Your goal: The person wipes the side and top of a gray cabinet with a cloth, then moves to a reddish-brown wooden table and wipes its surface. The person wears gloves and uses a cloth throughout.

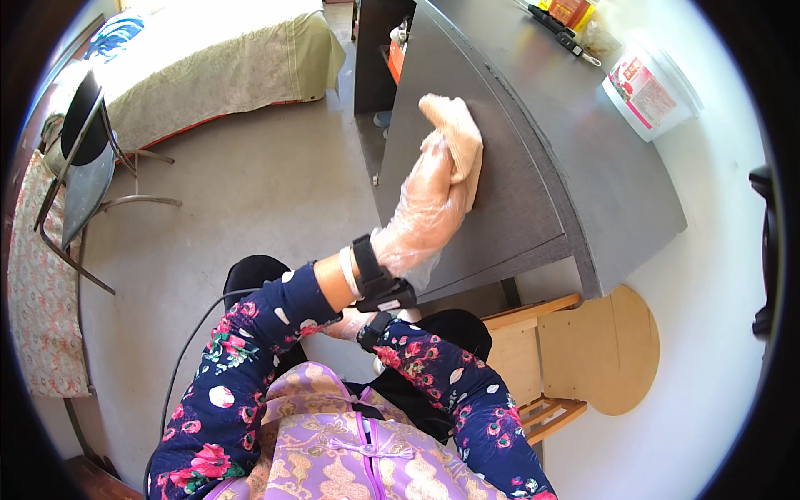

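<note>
My left hand (431, 200), in a clear plastic glove, is closed on a beige cloth (465, 140). The cloth lies against the dark grey front panel (512, 187) of a cabinet. Black straps and a small black device sit on the left wrist, beside a white band. My right hand (348, 325) is low between the knees, partly covered by the left forearm and its wrist device. A black strap is on that wrist too. Its fingers are hidden, so what it holds, if anything, cannot be told.
On the cabinet top (600, 162) are a white plastic tub (650, 87), a black cable with a plug (556, 34) and a yellow-and-red packet (569, 11). A wooden chair (594, 350) stands at the right. At the left are a metal-framed chair (87, 169) and a covered bed (231, 69).
</note>
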Demonstrator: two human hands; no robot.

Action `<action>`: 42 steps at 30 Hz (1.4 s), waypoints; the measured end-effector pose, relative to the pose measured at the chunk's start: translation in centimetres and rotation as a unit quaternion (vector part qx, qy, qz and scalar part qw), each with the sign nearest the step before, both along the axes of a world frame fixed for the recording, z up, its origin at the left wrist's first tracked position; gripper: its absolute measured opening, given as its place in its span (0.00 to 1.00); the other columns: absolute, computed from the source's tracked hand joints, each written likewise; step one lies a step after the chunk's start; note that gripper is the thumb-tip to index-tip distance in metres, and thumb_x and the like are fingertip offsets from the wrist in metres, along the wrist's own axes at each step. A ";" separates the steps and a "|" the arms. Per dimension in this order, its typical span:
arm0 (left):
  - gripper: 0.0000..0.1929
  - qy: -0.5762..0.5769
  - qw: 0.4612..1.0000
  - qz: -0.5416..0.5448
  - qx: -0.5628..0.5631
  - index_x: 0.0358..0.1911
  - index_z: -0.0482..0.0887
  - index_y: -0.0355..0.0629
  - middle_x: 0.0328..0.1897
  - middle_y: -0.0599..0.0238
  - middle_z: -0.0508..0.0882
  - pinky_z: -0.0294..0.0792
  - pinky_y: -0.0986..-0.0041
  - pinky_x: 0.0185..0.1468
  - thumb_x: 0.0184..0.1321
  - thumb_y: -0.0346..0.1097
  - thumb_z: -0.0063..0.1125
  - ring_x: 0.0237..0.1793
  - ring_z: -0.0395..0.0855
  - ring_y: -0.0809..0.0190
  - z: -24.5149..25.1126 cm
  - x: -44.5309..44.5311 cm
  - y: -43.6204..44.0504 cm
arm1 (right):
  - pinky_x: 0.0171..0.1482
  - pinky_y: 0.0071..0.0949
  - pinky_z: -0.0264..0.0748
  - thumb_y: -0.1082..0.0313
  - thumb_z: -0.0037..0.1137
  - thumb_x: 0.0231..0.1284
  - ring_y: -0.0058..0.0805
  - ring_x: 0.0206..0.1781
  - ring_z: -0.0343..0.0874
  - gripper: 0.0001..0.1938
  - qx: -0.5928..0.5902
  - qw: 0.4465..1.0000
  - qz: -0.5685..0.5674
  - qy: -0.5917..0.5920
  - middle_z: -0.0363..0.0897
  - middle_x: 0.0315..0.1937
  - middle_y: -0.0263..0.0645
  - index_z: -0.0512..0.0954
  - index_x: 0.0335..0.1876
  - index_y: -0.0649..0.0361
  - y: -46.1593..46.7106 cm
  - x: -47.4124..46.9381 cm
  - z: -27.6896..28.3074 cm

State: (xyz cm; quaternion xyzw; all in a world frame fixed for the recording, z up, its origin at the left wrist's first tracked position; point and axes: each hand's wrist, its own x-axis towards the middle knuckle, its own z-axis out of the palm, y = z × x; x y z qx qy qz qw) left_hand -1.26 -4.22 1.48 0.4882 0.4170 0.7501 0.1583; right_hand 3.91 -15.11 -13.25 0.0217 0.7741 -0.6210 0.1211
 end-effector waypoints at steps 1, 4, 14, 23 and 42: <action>0.23 0.020 0.999 0.038 0.010 0.63 0.73 0.36 0.58 0.65 0.77 0.60 0.75 0.67 0.64 0.17 0.44 0.62 0.70 0.67 0.3 -0.4 0.6 | 0.76 0.39 0.57 0.52 0.46 0.73 0.41 0.75 0.64 0.25 0.157 0.982 -0.048 0.099 0.67 0.73 0.43 0.70 0.71 0.51 -0.5 -0.5 0.1; 0.24 0.085 0.988 0.122 0.032 0.66 0.71 0.36 0.65 0.64 0.75 0.57 0.74 0.70 0.67 0.18 0.46 0.66 0.68 0.66 0.0 -2.4 3.1 | 0.79 0.37 0.50 0.60 0.46 0.67 0.44 0.78 0.58 0.28 0.180 0.980 0.070 -0.036 0.66 0.73 0.44 0.66 0.73 0.53 0.2 -0.5 -0.4; 0.05 -0.143 0.982 0.113 -0.042 0.38 0.73 0.41 0.40 0.74 0.69 0.60 0.84 0.56 0.69 0.22 0.46 0.44 0.64 0.73 -11.8 -9.9 10.0 | 0.46 0.39 0.79 0.68 0.55 0.55 0.41 0.48 0.85 0.11 0.300 0.922 -0.044 0.241 0.86 0.42 0.39 0.86 0.41 0.54 -3.5 0.7 -6.8; 0.08 -0.476 0.866 -0.110 -0.107 0.26 0.64 0.53 0.20 0.74 0.61 0.51 0.78 0.23 0.62 0.31 0.37 0.18 0.59 0.70 -22.0 -5.9 4.9 | 0.63 0.37 0.73 0.60 0.49 0.62 0.41 0.60 0.79 0.20 0.250 0.946 -0.065 0.198 0.81 0.57 0.43 0.83 0.56 0.54 -5.3 1.3 -6.5; 0.13 0.006 0.980 0.185 -0.066 0.52 0.75 0.35 0.51 0.58 0.76 0.60 0.76 0.64 0.67 0.17 0.44 0.54 0.72 0.57 -11.0 -4.7 6.9 | 0.67 0.41 0.70 0.60 0.50 0.62 0.44 0.66 0.76 0.25 0.300 0.941 -0.040 0.152 0.76 0.64 0.51 0.76 0.66 0.56 -5.3 0.9 -4.8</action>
